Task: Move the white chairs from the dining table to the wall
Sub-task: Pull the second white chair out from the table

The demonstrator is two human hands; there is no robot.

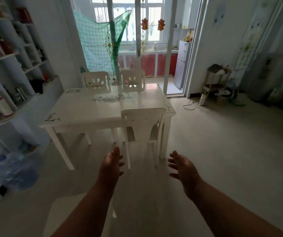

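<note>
Ahead, near chair [143,129] upright, backrest facing viewer

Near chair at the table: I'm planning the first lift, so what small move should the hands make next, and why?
Probably reach forward and take the near chair by its backrest, one hand on each side. Both the left hand and the right hand are open, empty and short of it, and its back faces the person, tucked against the dining table.

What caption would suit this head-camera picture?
Both open hands, left hand and right hand, reach toward the near white chair tucked at the dining table.
</note>
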